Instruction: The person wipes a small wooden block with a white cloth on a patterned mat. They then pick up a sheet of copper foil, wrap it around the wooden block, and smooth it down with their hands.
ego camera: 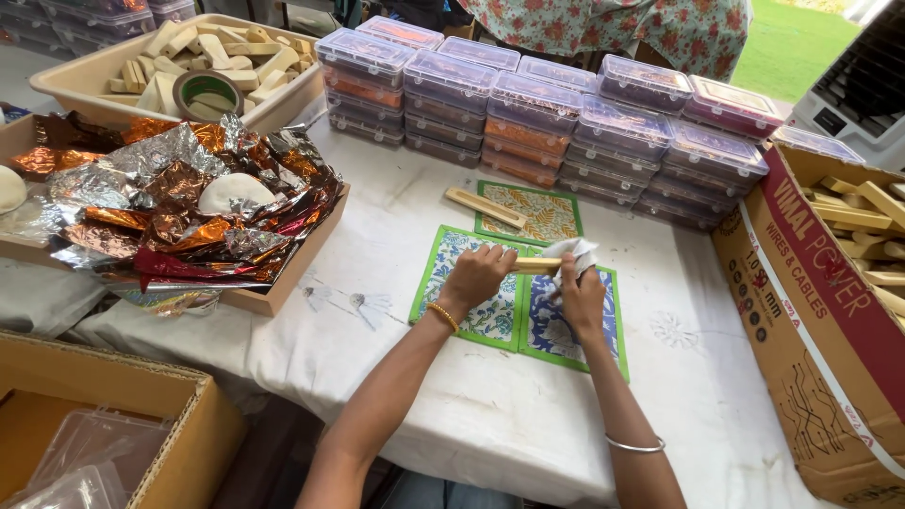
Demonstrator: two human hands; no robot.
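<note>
Table [490, 424]: white cloth cover, daylit. Far edge: stacked clear lidded boxes [528, 113]. Left edge: tray of crumpled foil [179, 207]; beyond it, beige tub of wooden blocks [189, 57]. Right edge: open carton [820, 311]. Near-left corner: second carton [104, 424]. Top right: green lawn [787, 42], grey appliance [858, 80].

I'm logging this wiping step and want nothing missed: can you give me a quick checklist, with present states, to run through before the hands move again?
1. Left hand grips the pale wooden stick: ok.
2. Right hand holds the white cloth against the stick's end: ok.
3. Work is over the blue floral mats with green borders: ok.
4. Second wooden stick lies on the yellow patterned mat, apart from both hands: ok.
5. Stick surface wiped clean: cannot tell.
</note>
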